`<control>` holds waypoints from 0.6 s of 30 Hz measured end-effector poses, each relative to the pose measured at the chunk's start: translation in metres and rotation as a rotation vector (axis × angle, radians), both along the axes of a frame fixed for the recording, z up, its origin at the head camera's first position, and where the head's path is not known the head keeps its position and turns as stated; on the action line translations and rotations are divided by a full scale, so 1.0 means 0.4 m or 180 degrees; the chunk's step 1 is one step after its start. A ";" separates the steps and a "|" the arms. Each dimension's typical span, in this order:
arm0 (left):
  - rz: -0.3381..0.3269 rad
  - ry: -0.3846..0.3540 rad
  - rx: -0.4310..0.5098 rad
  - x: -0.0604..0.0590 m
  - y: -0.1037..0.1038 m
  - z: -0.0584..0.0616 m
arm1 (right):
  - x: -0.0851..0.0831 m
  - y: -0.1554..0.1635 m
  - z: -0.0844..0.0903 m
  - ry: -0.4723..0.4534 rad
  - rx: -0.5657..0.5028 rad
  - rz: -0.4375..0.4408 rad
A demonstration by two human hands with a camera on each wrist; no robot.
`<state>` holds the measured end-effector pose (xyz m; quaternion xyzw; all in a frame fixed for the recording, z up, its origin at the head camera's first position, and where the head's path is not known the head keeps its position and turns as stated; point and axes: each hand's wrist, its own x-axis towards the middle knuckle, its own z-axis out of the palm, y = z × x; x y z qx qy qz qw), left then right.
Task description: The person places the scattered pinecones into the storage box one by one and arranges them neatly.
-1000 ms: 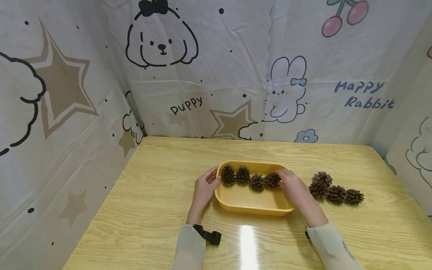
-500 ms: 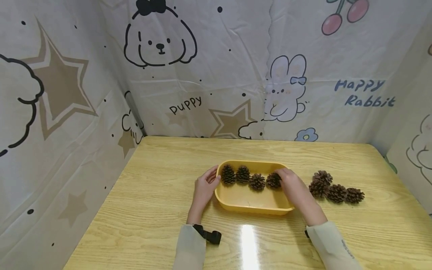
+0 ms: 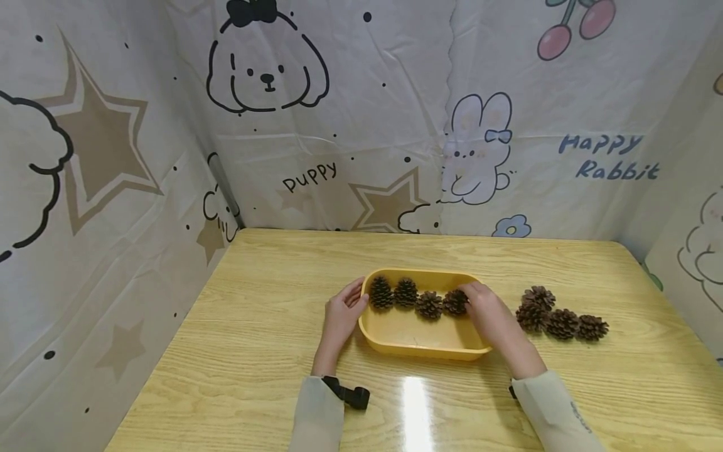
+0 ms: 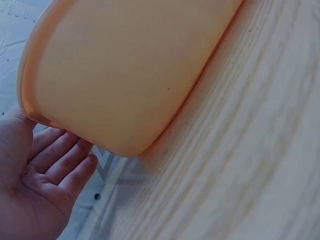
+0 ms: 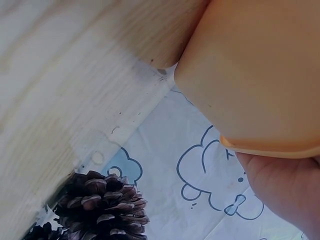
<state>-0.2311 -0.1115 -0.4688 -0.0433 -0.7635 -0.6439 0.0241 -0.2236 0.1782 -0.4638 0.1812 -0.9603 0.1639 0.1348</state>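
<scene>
I take this for a makeshift recording booth set up in a home or playroom: a light wooden table stands walled in on three sides by a creased cartoon cloth printed with a puppy, a rabbit, stars, cherries and the words "puppy" and "Happy Rabbit".

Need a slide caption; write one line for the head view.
Left hand touches a yellow tray; right hand sets the fourth pine cone inside, four cones beside.
</scene>
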 end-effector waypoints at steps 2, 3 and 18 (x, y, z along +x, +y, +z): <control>-0.0004 0.0000 0.0010 -0.001 -0.001 -0.001 | -0.001 -0.001 -0.002 0.0028 -0.0014 0.0002; -0.0006 0.0003 0.0012 -0.001 -0.001 -0.001 | -0.001 -0.001 -0.002 0.0038 -0.0023 0.0008; 0.0004 -0.0009 0.0021 -0.001 -0.001 -0.002 | -0.004 0.007 -0.009 -0.0047 -0.0039 0.0113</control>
